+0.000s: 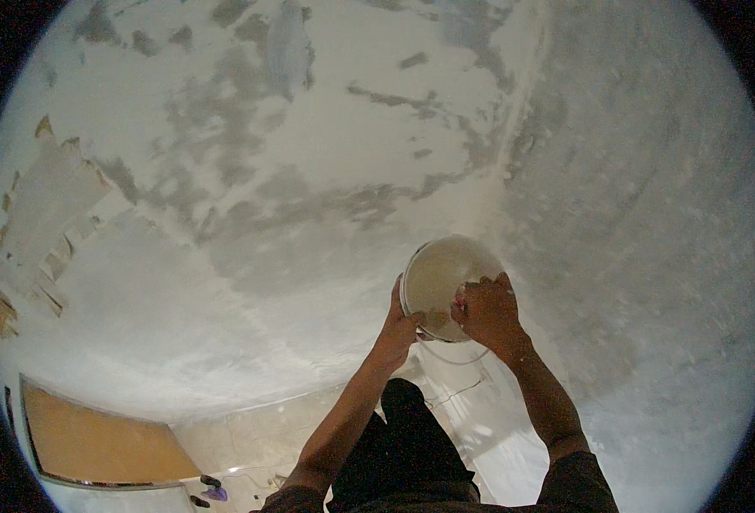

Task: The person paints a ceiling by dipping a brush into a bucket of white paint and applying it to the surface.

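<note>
A round pale bucket (437, 278) with a wire handle hangs in front of me, showing beige contents at the top. My left hand (403, 321) is closed on the bucket's left side, its thumb near the rim. My right hand (488, 312) is closed over the bucket's right part on a small tool with a reddish handle; the rest of that tool is hidden by the hand or the contents.
Patchy white plastered walls (352, 128) surround me, with flaking areas at the left. A wooden panel (108, 436) is at the lower left. A dusty floor (240, 449) shows below, with dark and purple items (213, 489) and a thin cable.
</note>
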Demonstrator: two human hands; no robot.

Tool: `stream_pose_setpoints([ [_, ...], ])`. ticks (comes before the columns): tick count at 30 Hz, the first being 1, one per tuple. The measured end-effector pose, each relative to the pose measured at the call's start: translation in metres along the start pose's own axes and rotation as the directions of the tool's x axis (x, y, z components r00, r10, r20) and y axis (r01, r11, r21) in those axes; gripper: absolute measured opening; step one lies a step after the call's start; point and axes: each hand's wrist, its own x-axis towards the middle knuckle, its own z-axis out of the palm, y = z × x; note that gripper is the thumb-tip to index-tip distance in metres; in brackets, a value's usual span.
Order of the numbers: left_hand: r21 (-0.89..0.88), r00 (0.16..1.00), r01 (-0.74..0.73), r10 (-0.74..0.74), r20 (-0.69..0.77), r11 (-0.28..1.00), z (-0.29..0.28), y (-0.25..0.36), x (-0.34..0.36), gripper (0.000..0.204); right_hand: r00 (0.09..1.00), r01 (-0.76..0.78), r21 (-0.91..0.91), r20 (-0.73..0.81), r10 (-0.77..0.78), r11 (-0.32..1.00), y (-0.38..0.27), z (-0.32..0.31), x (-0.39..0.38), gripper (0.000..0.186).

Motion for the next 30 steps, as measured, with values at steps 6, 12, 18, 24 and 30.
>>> stream_pose_setpoints([
  [6,0.048,0.993,0.056,-0.051,-0.105,0.997,0.013,0.015,-0.014,0.091,0.993,-0.006,0.04,-0.117,0.011,0.999,-0.005,-0.004,-0.005,0.022],
  [12,0.032,0.994,-0.076,0.078,-0.076,0.997,0.003,0.006,-0.01,0.091,0.995,0.097,0.312,-0.031,-0.092,0.945,-0.016,0.009,-0.003,0.02],
  [18,0.049,0.993,-0.01,0.016,-0.114,0.999,0.0,0.023,-0.016,0.09,0.964,0.183,0.325,-0.246,-0.104,0.928,-0.011,0.002,0.01,0.026],
  [24,0.071,0.985,0.067,-0.055,-0.164,0.995,0.006,0.037,-0.029,0.086,0.923,0.151,0.314,-0.384,-0.02,0.937,-0.009,-0.002,0.011,0.02],
  [30,0.059,0.984,0.011,0.0,-0.179,0.998,-0.002,0.031,-0.034,0.085,0.877,0.16,0.4,-0.477,0.056,0.902,-0.008,-0.001,0.009,0.026],
])
